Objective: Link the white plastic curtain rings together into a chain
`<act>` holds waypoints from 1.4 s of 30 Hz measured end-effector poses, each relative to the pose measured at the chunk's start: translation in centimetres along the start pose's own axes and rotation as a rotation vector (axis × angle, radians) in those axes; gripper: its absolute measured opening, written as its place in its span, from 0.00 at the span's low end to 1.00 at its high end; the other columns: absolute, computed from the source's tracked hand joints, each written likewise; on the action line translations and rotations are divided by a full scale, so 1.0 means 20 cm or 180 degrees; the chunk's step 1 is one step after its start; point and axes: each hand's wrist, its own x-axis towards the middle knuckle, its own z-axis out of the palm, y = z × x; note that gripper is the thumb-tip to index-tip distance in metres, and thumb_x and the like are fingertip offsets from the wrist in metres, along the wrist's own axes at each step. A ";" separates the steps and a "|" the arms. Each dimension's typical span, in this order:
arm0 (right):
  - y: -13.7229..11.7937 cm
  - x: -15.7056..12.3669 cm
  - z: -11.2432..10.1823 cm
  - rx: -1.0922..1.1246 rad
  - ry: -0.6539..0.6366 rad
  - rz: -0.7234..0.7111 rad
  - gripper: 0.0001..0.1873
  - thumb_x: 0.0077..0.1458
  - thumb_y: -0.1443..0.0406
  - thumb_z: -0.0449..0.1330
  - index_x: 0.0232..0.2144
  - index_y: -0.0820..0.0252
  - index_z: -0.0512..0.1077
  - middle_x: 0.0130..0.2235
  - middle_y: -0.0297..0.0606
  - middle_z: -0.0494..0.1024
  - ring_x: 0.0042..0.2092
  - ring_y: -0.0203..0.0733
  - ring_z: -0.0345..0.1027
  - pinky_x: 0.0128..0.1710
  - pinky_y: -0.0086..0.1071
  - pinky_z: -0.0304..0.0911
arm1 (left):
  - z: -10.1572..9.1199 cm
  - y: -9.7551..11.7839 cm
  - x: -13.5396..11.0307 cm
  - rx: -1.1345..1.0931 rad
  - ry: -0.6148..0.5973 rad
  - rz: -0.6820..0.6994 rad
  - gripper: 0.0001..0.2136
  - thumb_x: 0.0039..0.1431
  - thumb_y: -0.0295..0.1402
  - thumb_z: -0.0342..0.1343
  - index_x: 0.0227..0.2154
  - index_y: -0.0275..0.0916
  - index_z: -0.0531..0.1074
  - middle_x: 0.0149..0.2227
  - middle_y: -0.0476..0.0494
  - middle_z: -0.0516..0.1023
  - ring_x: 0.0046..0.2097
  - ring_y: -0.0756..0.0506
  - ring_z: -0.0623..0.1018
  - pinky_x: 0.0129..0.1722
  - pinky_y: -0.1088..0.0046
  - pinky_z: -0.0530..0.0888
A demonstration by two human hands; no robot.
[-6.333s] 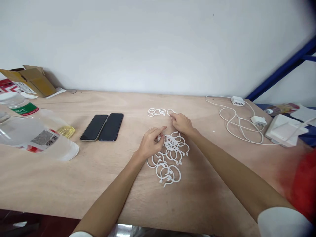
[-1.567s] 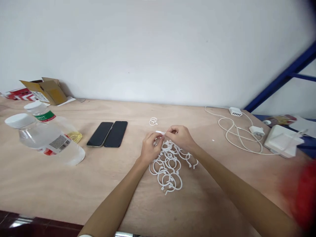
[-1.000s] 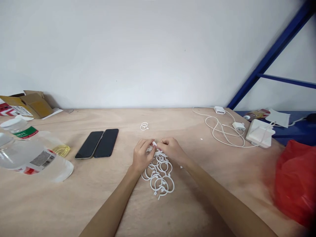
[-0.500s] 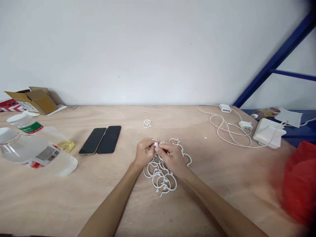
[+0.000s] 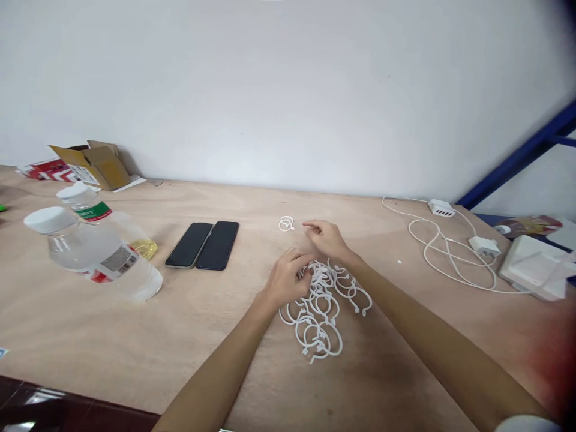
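Note:
A tangled pile of white plastic rings (image 5: pixel 320 321) lies on the wooden table (image 5: pixel 112 342) in front of me. My left hand (image 5: pixel 287 281) rests on the pile's near-left edge with its fingers curled around a ring. Just beyond the pile, my right hand (image 5: pixel 326 237) is stretched toward the far side, thumb and forefinger pinched together; what they hold is too small to make out. Two linked white rings (image 5: pixel 286 224) lie apart a little left of those fingertips.
Two black phones (image 5: pixel 203 245) lie side by side left of the pile. Two clear water bottles (image 5: pixel 96 255) lie further left, and a cardboard box (image 5: pixel 92 165) stands by the wall. A white cable (image 5: pixel 443 252), chargers and a white adapter (image 5: pixel 533 267) sit at the right, below a blue frame (image 5: pixel 517 159).
My hands were pinched together on one ring above the pile; now they have parted. The right hand moved out toward the two separate rings and the left dropped onto the pile. The view swung.

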 end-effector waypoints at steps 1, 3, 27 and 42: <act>0.01 0.05 0.04 -0.0234 -0.0183 -0.0097 0.20 0.50 0.68 0.54 0.46 0.61 0.75 0.36 0.40 0.78 0.36 0.40 0.69 0.41 0.32 0.62 | 0.00 0.00 0.00 -0.0002 0.0037 -0.0003 0.21 0.48 0.19 0.50 0.45 0.38 0.74 0.39 0.41 0.76 0.42 0.44 0.74 0.42 0.67 0.73; 0.02 0.12 0.12 -0.0692 -0.0382 -0.0188 0.22 0.50 0.68 0.55 0.49 0.59 0.73 0.41 0.43 0.78 0.40 0.42 0.69 0.43 0.33 0.61 | 0.00 0.00 0.00 -0.0036 0.0139 -0.0015 0.23 0.46 0.19 0.50 0.47 0.38 0.73 0.39 0.41 0.75 0.42 0.44 0.73 0.44 0.66 0.73; -0.11 -0.46 -0.08 0.1390 0.0169 0.0328 0.13 0.49 0.56 0.60 0.25 0.60 0.73 0.23 0.32 0.72 0.27 0.36 0.63 0.27 0.29 0.59 | 0.01 -0.01 0.00 0.0492 0.0659 0.0556 0.06 0.60 0.27 0.54 0.36 0.38 0.75 0.32 0.43 0.79 0.33 0.47 0.71 0.35 0.68 0.70; -0.10 -0.59 -0.02 0.1803 0.0231 0.0488 0.15 0.53 0.55 0.58 0.24 0.61 0.71 0.23 0.32 0.70 0.26 0.34 0.62 0.27 0.29 0.56 | -0.01 0.01 0.00 0.1002 0.0328 0.0866 0.05 0.60 0.27 0.53 0.32 0.37 0.75 0.28 0.43 0.77 0.31 0.47 0.69 0.33 0.68 0.67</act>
